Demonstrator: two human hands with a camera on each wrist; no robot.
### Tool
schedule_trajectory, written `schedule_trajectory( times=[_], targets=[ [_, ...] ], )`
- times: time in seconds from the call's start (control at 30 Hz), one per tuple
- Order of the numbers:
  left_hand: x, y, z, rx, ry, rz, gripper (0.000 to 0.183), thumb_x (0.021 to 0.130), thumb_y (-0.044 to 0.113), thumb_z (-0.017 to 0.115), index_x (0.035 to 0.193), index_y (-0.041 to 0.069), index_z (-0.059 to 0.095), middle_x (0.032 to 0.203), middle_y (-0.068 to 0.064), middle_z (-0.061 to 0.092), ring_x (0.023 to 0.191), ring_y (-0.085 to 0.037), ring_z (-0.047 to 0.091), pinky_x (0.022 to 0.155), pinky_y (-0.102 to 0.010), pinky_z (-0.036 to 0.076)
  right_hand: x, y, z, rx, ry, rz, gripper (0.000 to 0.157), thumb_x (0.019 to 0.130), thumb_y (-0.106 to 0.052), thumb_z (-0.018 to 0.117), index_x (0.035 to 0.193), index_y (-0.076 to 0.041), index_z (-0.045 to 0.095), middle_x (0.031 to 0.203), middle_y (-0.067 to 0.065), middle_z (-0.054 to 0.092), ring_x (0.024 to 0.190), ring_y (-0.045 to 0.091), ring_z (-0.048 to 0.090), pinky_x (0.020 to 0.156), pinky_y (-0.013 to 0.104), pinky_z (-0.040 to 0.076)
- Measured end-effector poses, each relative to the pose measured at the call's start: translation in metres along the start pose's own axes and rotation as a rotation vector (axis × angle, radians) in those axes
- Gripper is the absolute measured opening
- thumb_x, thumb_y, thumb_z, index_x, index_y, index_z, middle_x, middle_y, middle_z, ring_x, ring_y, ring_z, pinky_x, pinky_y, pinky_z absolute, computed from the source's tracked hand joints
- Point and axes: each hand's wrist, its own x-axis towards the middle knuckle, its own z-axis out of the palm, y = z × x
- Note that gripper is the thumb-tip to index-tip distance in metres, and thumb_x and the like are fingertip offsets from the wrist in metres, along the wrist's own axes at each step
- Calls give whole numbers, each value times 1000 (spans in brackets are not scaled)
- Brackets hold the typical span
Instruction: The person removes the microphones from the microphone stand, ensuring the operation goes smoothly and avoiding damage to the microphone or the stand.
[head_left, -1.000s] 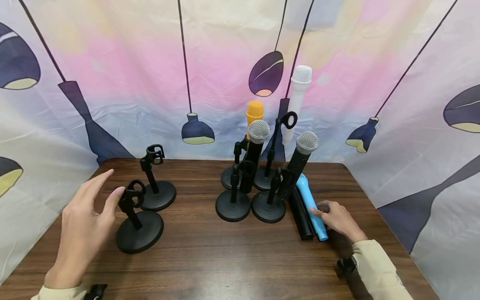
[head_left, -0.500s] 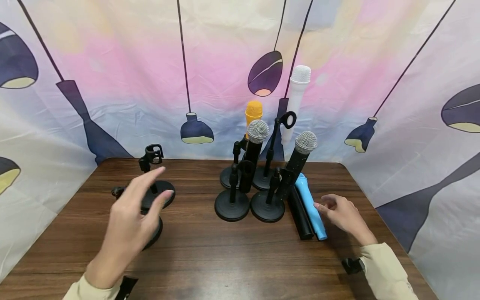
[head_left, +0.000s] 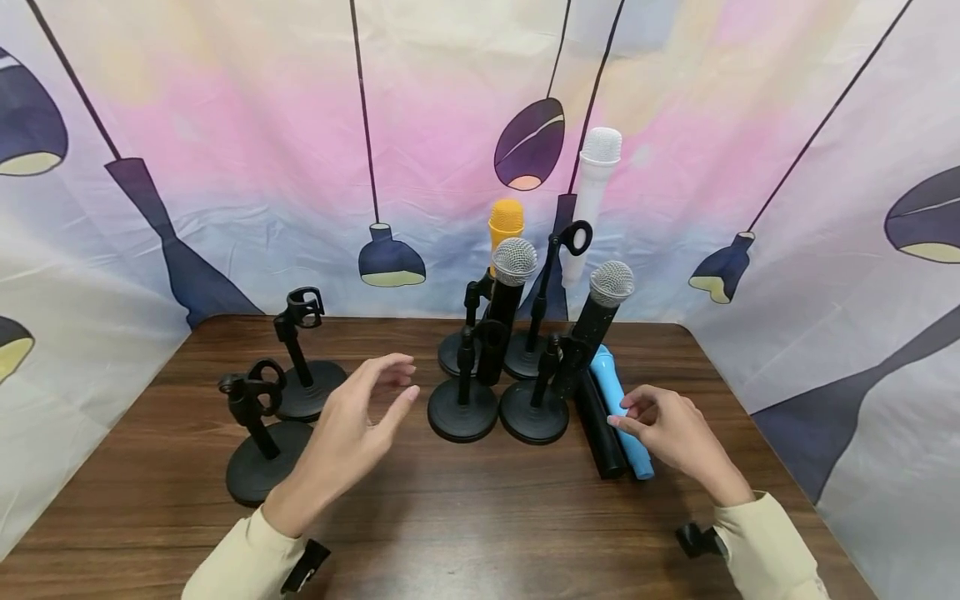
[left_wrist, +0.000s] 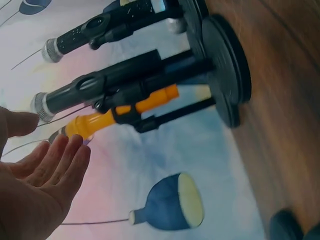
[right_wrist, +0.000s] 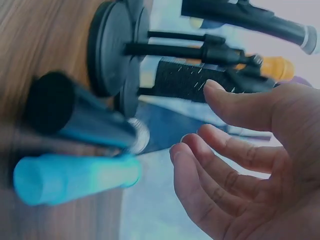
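Observation:
My left hand (head_left: 348, 437), fingers apart and holding nothing, is over the table just left of the grouped microphone stands. My right hand (head_left: 678, 437) hovers beside the blue microphone (head_left: 609, 379), fingers loosely bent with a gap to the thumb. In the right wrist view nothing lies in that hand. A black microphone (head_left: 600, 433) lies alongside the blue one. Two black microphones with silver heads, one left (head_left: 504, 312) and one right (head_left: 596, 321), lean in the front stands. Behind them, an orange microphone (head_left: 506, 221) and a white microphone (head_left: 596, 192) sit upright in the rear stands.
Two microphone stands with bare clips, a front stand (head_left: 262, 467) and a rear stand (head_left: 311, 392), are at the left of the wooden table (head_left: 465, 525). A printed cloth (head_left: 285, 125) hangs right behind the table's back edge.
My left hand has moved right, away from the two left stands, toward the grouped stands. My right hand has drawn off the blue microphone and shifted slightly beside it.

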Motion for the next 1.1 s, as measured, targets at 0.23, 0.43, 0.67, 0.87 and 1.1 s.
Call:
schedule_trajectory(
  times=[0.23, 0.43, 0.67, 0.87, 1.1],
  targets=[
    [13, -6, 20, -151, -42, -80, 20, 97, 7, 68, 116, 8, 64, 110, -2, 67, 98, -13, 66, 83, -36, 57, -4, -28, 3, 10, 43, -102, 23, 90, -29, 80, 97, -9, 71, 82, -4, 65, 74, 11, 64, 63, 32, 49],
    [26, -13, 37, -147, -48, -124, 9, 95, 9, 67, 102, 13, 63, 108, -1, 69, 104, -15, 66, 90, -41, 52, -2, -48, 15, 47, 67, -199, 22, 88, -28, 83, 96, -10, 72, 80, -8, 64, 74, 9, 64, 65, 28, 52],
    [41, -23, 56, -256, -37, -209, 21, 95, 10, 67, 115, 8, 60, 114, -8, 67, 106, -22, 66, 93, -43, 52, 4, -69, 32, 122, 52, -241, 24, 86, -29, 84, 98, -13, 72, 85, -5, 66, 73, 6, 62, 66, 26, 54],
    [52, -27, 65, -324, -74, -252, 39, 100, 16, 67, 136, 5, 58, 131, -15, 63, 120, -29, 61, 101, -42, 49, 13, -83, 42, 157, 64, -272, 29, 86, -30, 85, 105, -12, 70, 94, 0, 69, 81, 9, 65, 72, 30, 57],
    [60, -25, 79, -309, -113, -298, 39, 101, 20, 65, 136, 1, 60, 125, -17, 66, 115, -30, 64, 97, -42, 52, 23, -98, 51, 244, 37, -228, 40, 87, -31, 83, 117, -9, 68, 111, 6, 68, 98, 19, 68, 78, 33, 59]
  ],
)
